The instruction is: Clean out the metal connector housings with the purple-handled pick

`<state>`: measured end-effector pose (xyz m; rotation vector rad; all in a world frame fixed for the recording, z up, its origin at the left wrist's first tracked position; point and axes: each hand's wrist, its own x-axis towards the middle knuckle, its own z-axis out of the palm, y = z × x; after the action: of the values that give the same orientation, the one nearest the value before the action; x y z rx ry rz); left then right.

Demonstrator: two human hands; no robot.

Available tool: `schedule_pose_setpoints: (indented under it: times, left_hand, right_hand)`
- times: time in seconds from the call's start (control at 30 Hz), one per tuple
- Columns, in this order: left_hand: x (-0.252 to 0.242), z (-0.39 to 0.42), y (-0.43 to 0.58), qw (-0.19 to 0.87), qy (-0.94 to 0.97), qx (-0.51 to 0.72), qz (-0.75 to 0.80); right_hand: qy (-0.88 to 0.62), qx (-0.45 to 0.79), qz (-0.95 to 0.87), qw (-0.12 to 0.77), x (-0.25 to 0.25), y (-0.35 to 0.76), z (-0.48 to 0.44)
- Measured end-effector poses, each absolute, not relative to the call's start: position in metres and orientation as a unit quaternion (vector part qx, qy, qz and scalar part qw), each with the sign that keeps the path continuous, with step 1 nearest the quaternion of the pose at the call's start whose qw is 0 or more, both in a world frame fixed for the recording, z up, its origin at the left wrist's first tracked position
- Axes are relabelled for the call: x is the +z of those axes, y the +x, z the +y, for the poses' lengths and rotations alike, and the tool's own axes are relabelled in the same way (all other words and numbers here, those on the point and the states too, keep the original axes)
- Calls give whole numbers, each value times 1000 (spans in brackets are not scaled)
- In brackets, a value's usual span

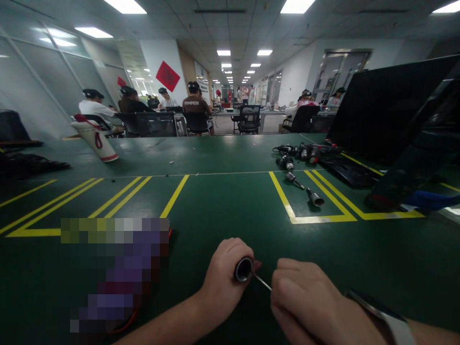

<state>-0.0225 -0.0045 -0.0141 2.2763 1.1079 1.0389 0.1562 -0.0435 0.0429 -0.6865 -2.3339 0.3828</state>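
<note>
My left hand (224, 268) is closed around a dark, round metal socket (244, 269), its hollow end turned towards me. From my right hand (305, 294), fingers curled shut, a thin metal rod (263, 282) sticks out; its tip meets the socket's rim. The rod's other end is hidden in my fist, so its kind does not show. Beyond my hands, a larger metal socket (315, 197) and a smaller socket with a shank (294, 179) lie inside a yellow-taped box on the green table (215, 206).
Dark power tools (305, 152) lie behind the loose sockets. A large black monitor (388, 110) stands at the right. Left of my hands is a pixelated object with a red edge (134, 278). A white cup (95, 139) is at the far left. People sit at desks beyond.
</note>
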Motion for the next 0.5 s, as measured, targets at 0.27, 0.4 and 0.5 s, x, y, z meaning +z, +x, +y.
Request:
schedule_pose_setpoints:
  times: [0.27, 0.4, 0.5]
  left_hand:
    - [-13, -2, -23, 262, 772, 403, 417]
    - [-13, -2, -22, 269, 766, 399, 426]
    - [-13, -3, -21, 252, 781, 389, 418]
  right_hand:
    - [-408, 376, -731, 398, 35, 167, -45]
    - [-369, 327, -775, 396, 36, 165, -45]
    - [-336, 298, -815, 366, 42, 164, -45]
